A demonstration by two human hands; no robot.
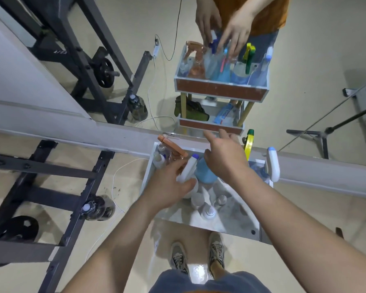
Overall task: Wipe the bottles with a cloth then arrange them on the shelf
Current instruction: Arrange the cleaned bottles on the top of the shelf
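Bottles [208,211] stand in the top tray [237,215] of the shelf, where the left hand [167,187] grips a white spray bottle [189,168] near the far edge, and the right hand [226,159] hovers just beside it above a blue bottle [205,174], fingers spread, holding nothing.

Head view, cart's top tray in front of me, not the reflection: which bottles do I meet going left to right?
Small cream bottle → orange-trigger spray bottle → white blue-capped bottle gripped by the left hand → blue bottle → yellow-trigger sprayer → white-trigger sprayer.
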